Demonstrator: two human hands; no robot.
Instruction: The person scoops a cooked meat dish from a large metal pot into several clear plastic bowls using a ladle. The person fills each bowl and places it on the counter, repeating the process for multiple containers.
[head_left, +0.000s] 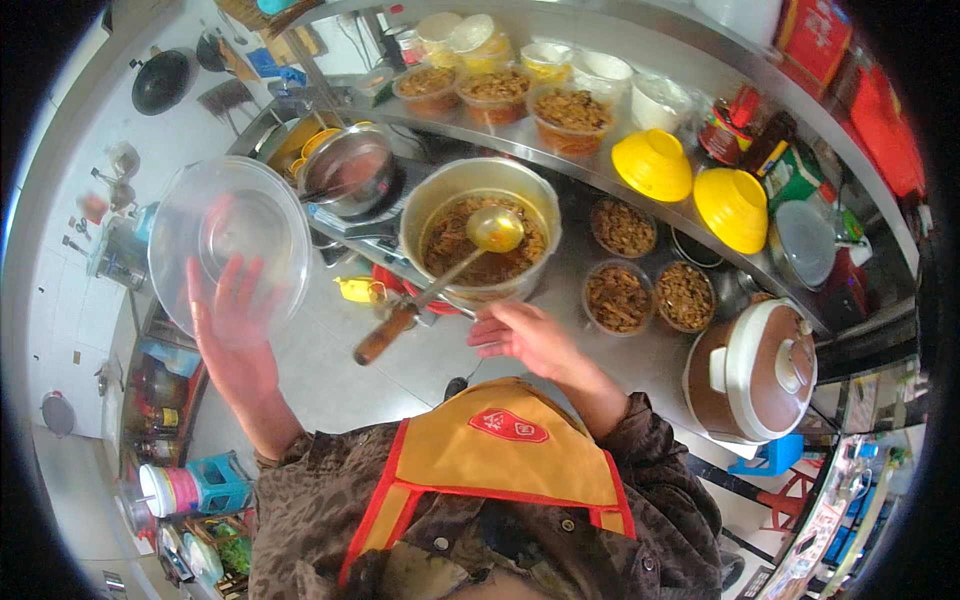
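Observation:
My left hand (236, 337) holds up a clear plastic tub (283, 199), its fingers spread against the plastic and partly seen through it. No food shows in that tub. My right hand (529, 339) hovers by the near rim of a deep metal pot (415, 206), fingers apart and nothing in them. Brown chopped food in oily liquid (465, 259) partly fills the pot. A metal ladle (495, 229) rests across the rim, its bowl over the food. Its wooden handle (386, 336) sticks out towards me, between my hands.
Three filled tubs (619, 296) stand right of the pot, beside a brown-and-white rice cooker (750, 371). On the shelf above are more filled tubs (571, 116) and two upturned yellow bowls (652, 165). A smaller metal pot (349, 169) sits on the stove at left.

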